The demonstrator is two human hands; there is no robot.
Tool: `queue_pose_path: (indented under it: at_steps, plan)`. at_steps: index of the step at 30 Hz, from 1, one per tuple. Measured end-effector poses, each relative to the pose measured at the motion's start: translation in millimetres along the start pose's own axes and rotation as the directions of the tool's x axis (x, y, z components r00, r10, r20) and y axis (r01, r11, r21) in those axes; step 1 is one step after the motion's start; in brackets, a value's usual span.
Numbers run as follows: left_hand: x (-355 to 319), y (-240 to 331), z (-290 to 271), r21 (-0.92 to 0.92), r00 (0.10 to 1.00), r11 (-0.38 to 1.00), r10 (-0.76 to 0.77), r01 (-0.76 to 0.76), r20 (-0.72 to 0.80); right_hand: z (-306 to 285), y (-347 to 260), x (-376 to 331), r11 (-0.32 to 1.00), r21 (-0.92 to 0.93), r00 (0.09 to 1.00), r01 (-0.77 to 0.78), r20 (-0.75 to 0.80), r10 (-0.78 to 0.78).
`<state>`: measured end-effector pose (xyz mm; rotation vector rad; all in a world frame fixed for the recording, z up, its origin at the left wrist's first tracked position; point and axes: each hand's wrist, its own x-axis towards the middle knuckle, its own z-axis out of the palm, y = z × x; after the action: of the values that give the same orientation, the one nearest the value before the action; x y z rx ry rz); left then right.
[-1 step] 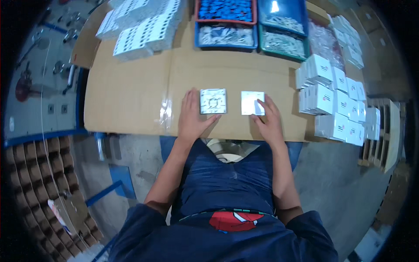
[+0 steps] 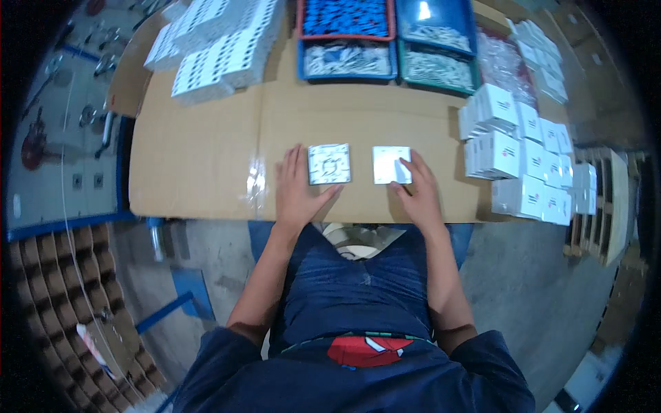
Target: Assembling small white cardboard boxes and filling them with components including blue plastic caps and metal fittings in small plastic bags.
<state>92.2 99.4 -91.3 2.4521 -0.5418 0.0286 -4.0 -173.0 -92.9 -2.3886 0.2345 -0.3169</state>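
Note:
Two square white pieces lie side by side on the cardboard-covered table in front of me. The left piece [image 2: 329,164] shows a moulded, frame-like face with a round pattern in the middle and darker edges. My left hand [image 2: 296,195] rests flat along its left side, open, with the thumb reaching to its lower edge. The right piece [image 2: 387,164] has a smooth, shiny white face. Over its right side lies my right hand [image 2: 421,191], open, one fingertip on the face and the thumb at the lower edge. Neither piece is lifted.
White boxes [image 2: 530,155] are stacked at the right. Stacked white pieces with dark slots [image 2: 220,65] stand at the far left. Along the back are a red-rimmed tray [image 2: 299,27] of blue parts, a blue tray [image 2: 301,65] and a green tray [image 2: 441,85] of small pale parts.
The whole view has shifted slightly, so the table's contents appear a little farther left. Both hands and both square pieces keep their places relative to each other.

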Motion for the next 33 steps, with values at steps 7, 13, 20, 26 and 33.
queue_pose_path:
  at_steps: [7,13,20,26,33]
  plan:
    - [-5,0,-4,0.249,0.999,0.968,-0.006,-0.005,0.043,-27,-22,8,0.973,0.220,0.991,-0.071,-0.096,0.094]
    - [-2,8,-1,0.254,0.996,0.966,-0.063,0.044,0.066,-114,-51,34,0.913,0.380,0.988,-0.150,0.103,0.119]
    - [-4,6,-4,0.271,0.998,0.961,-0.057,0.046,0.036,-247,-7,127,0.996,-0.063,0.998,0.055,0.016,-0.054]
    - [-1,13,-1,0.272,0.997,0.961,-0.062,0.048,0.044,-304,98,246,0.920,-0.388,0.997,-0.058,0.031,0.076]
    - [-3,14,-6,0.269,0.999,0.962,-0.043,0.039,0.011,-248,169,313,0.841,-0.526,0.787,-0.127,0.463,0.408]
